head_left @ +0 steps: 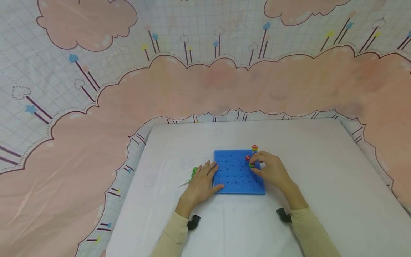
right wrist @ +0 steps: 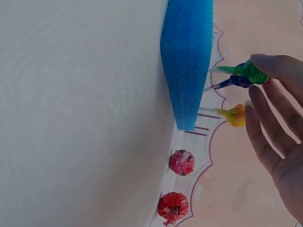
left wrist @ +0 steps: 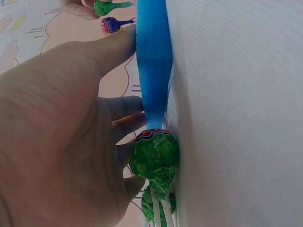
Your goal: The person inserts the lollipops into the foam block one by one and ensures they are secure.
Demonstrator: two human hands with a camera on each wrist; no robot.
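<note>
A blue foam board (head_left: 239,178) with rows of small holes lies on the white table. My left hand (head_left: 200,182) rests along its left side, fingers straight and thumb over the near left corner. With thumb and fingertip, my right hand (head_left: 273,169) pinches a green-wrapped lollipop (right wrist: 255,73) above the board's right part, its white stick pointing down at the surface. A dark blue and red lollipop (left wrist: 110,25) and a yellow one (right wrist: 235,115) stand upright in the board close by. More green lollipops (left wrist: 154,158) lie beside my left hand, partly hidden by it in the head view.
Two red-wrapped lollipops (right wrist: 173,206) lie on the table beyond the board in the right wrist view. White stick ends (head_left: 183,184) poke out left of my left hand. A cloud-patterned cloth (head_left: 224,89) hangs behind the table (head_left: 179,142).
</note>
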